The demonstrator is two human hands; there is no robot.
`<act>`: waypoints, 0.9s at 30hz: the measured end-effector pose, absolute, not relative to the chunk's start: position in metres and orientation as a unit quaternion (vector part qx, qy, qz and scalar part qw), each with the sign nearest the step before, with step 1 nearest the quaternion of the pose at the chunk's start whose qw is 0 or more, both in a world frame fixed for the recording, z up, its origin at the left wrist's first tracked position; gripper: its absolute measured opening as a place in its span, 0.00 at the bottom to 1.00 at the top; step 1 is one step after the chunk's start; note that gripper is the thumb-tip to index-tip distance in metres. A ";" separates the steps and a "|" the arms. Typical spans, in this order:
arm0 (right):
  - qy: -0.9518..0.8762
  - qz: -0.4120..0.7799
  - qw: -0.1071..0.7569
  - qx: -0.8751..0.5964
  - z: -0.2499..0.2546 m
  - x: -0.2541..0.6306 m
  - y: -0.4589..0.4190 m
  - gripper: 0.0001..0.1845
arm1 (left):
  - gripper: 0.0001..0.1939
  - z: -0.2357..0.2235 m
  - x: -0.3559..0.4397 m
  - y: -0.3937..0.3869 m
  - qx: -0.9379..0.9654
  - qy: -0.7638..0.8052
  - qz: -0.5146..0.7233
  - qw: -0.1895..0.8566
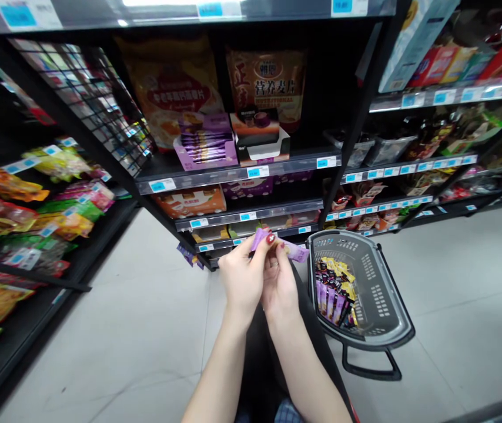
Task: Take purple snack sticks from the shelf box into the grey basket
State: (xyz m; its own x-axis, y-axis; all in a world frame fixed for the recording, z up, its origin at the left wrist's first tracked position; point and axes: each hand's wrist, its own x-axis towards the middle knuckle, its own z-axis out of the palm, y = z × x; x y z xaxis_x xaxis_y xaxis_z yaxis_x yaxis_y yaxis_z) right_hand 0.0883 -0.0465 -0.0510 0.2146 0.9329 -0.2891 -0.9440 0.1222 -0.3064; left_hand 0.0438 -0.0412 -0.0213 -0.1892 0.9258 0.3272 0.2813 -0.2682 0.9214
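Both hands meet in front of me over the floor, holding purple stick packets [297, 252] between them. My left hand [242, 276] pinches the packets' left end with its fingertips. My right hand [280, 282] grips them from below, and their right end pokes out toward a dark grey shopping basket [383, 323]. The basket stands on the floor to the right and holds several more purple packets and yellow sachets [334, 288]. On the shelf ahead sits a purple display box [204, 144] of the same kind of sticks.
Black shop shelving [237, 173] with price tags stands straight ahead, stocked with cereal bags and boxes. A second rack with snack bags [8, 217] runs along the left. More shelves stretch to the right. Pale tiled floor [136, 329] lies between them.
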 end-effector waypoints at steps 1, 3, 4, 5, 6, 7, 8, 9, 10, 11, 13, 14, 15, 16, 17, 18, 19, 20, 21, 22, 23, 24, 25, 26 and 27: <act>-0.016 0.612 0.760 -0.219 -0.050 0.091 -0.047 0.06 | 0.13 -0.021 0.045 -0.041 0.549 0.518 0.571 0.323; -0.068 0.574 0.780 -0.240 -0.047 0.098 -0.048 0.08 | 0.14 -0.020 0.046 -0.038 0.507 0.477 0.597 0.399; -0.087 0.550 0.791 -0.255 -0.044 0.102 -0.049 0.09 | 0.15 -0.020 0.046 -0.037 0.483 0.451 0.609 0.439; -0.099 0.523 0.802 -0.271 -0.042 0.106 -0.050 0.10 | 0.15 -0.021 0.047 -0.036 0.459 0.424 0.618 0.477; -0.107 0.495 0.814 -0.284 -0.040 0.110 -0.051 0.10 | 0.16 -0.021 0.047 -0.035 0.437 0.400 0.623 0.511; -0.111 0.471 0.825 -0.293 -0.038 0.113 -0.051 0.10 | 0.16 -0.022 0.047 -0.035 0.418 0.380 0.625 0.539; -0.114 0.452 0.833 -0.297 -0.036 0.116 -0.052 0.10 | 0.16 -0.022 0.047 -0.035 0.403 0.368 0.625 0.558; -0.117 0.441 0.838 -0.299 -0.035 0.119 -0.053 0.10 | 0.15 -0.021 0.047 -0.035 0.391 0.362 0.626 0.570; -0.117 0.433 0.841 -0.301 -0.034 0.122 -0.053 0.10 | 0.15 -0.021 0.047 -0.036 0.381 0.359 0.628 0.575; -0.116 0.423 0.845 -0.305 -0.034 0.126 -0.054 0.10 | 0.15 -0.020 0.046 -0.036 0.374 0.359 0.631 0.577; -0.110 0.395 0.854 -0.321 -0.034 0.133 -0.053 0.11 | 0.15 -0.017 0.044 -0.037 0.368 0.360 0.636 0.575; -0.107 0.378 0.859 -0.329 -0.035 0.136 -0.053 0.12 | 0.15 -0.016 0.043 -0.038 0.367 0.358 0.638 0.575; -0.105 0.363 0.863 -0.336 -0.036 0.140 -0.052 0.12 | 0.14 -0.015 0.042 -0.038 0.366 0.355 0.639 0.575; -0.105 0.354 0.865 -0.340 -0.036 0.143 -0.052 0.12 | 0.13 -0.014 0.041 -0.038 0.363 0.351 0.642 0.576; -0.108 0.352 0.866 -0.340 -0.037 0.145 -0.052 0.11 | 0.13 -0.013 0.042 -0.038 0.357 0.345 0.649 0.577; -0.109 0.351 0.866 -0.338 -0.038 0.147 -0.052 0.11 | 0.12 -0.014 0.043 -0.038 0.348 0.336 0.656 0.579; -0.110 0.350 0.868 -0.334 -0.038 0.147 -0.052 0.10 | 0.12 -0.014 0.045 -0.038 0.338 0.324 0.661 0.586; -0.108 0.349 0.871 -0.329 -0.038 0.147 -0.052 0.10 | 0.13 -0.016 0.048 -0.038 0.330 0.310 0.663 0.596; -0.104 0.348 0.873 -0.324 -0.039 0.146 -0.052 0.10 | 0.14 -0.017 0.052 -0.039 0.325 0.296 0.658 0.611; -0.100 0.347 0.876 -0.319 -0.039 0.145 -0.052 0.09 | 0.15 -0.019 0.057 -0.039 0.324 0.286 0.648 0.627; -0.098 0.349 0.878 -0.313 -0.039 0.143 -0.052 0.09 | 0.15 -0.021 0.061 -0.039 0.325 0.281 0.637 0.640; -0.097 0.354 0.878 -0.308 -0.040 0.142 -0.051 0.09 | 0.15 -0.023 0.065 -0.040 0.327 0.284 0.626 0.649; -0.097 0.360 0.877 -0.303 -0.040 0.141 -0.051 0.09 | 0.14 -0.025 0.069 -0.040 0.325 0.293 0.620 0.651; -0.096 0.364 0.876 -0.300 -0.040 0.140 -0.050 0.09 | 0.13 -0.027 0.071 -0.039 0.320 0.305 0.618 0.650; -0.092 0.366 0.877 -0.298 -0.040 0.140 -0.050 0.08 | 0.12 -0.028 0.073 -0.039 0.310 0.316 0.621 0.647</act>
State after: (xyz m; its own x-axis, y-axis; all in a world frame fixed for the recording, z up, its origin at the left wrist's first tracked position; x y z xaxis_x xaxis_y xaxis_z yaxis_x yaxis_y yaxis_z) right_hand 0.1397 -0.0499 -0.0400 0.7146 0.6973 -0.0563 -0.5874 0.5544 -0.5895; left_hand 0.0729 -0.0391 -0.0279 0.0295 0.9993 -0.0234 -0.6076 0.0366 0.7934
